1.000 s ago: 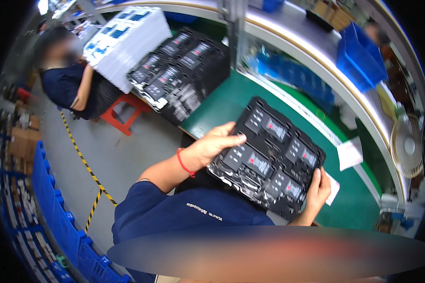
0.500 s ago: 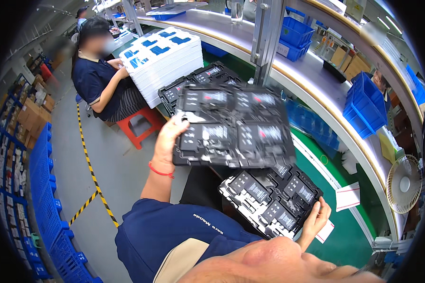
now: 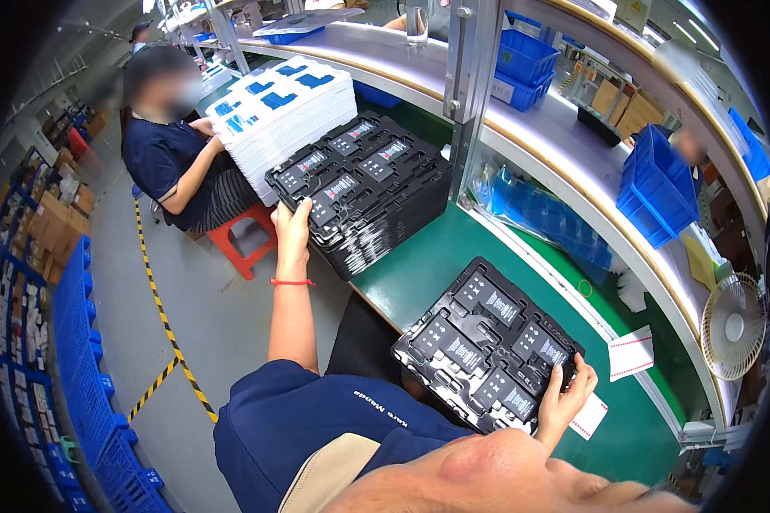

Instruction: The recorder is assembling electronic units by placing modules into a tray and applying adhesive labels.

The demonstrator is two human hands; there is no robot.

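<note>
My left hand grips the near left corner of the top black plastic tray, its thumb over the rim. That tray lies on a tall stack of similar black trays. In its recesses sit several flat black packs with white print, which look like batteries. Close to my body, another black tray lies at an angle on the green table, also holding several flat black packs. My right hand holds this tray's right edge, thumb on top and fingers at the outer side.
A tall stack of white trays stands behind the black stack, beside a seated person. The green table borders a raised shelf with blue bins and a metal post. A fan stands at right, papers below it.
The tray in my left hand has moved away to the upper left and now rests on the black stack. My right hand stays at the near tray, which is now fully uncovered.
</note>
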